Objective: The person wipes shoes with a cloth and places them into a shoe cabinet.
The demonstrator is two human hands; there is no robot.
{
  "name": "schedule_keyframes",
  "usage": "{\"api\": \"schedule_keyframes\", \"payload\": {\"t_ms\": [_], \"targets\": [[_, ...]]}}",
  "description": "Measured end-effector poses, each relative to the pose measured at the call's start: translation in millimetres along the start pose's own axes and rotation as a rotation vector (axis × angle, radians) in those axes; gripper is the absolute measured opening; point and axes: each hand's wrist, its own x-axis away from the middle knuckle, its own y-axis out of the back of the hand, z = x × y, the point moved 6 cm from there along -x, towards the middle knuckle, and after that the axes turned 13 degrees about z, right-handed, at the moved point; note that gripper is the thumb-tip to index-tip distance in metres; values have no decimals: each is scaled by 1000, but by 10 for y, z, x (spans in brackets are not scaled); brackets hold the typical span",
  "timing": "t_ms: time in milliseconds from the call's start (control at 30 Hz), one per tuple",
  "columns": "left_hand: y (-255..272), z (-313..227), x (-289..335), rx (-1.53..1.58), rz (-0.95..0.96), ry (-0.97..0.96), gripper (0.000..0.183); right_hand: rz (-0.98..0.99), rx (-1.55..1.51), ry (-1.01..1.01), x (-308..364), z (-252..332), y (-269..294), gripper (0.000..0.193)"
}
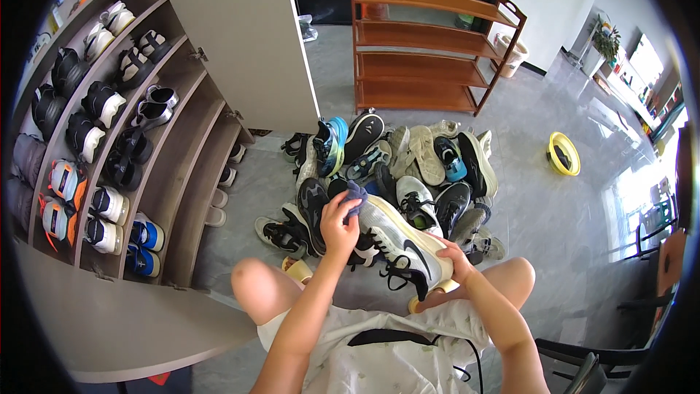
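Observation:
My left hand [340, 229] is closed around a bunched dark blue cloth [356, 194], which is at the toe end of a sneaker. The sneaker [388, 232] is white and grey with black laces and a cream sole, and it lies tilted on its side above my lap. My right hand [456, 260] grips it by the heel. Just beyond, a heap of mixed shoes [419, 155] covers the floor, among them a blue and yellow running shoe [332, 144] and a black shoe with a pale sole [477, 164].
On the left stands an open shoe cabinet [193, 149] holding several pairs, its door [240, 36] swung outward. A brown wooden rack [426, 33] is behind the heap. A yellow basin [574, 155] with something dark inside sits on the floor at the right. Chairs [590, 372] are at the lower right.

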Motion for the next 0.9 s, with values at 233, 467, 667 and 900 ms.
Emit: {"api": "schedule_keyframes", "payload": {"t_ms": [233,467,667,900], "targets": [[-514,-472,380,109,377,-97,29,-93,1,25,21,-17,146,66],[-208,-56,69,-151,98,14,37,-158,464,35,-3,81,-45,62],[-549,-184,316,-34,280,-50,32,-210,490,44,15,149,-78,63],[-726,-493,503,136,520,-163,33,-232,540,81,-87,100,-14,64]]}}
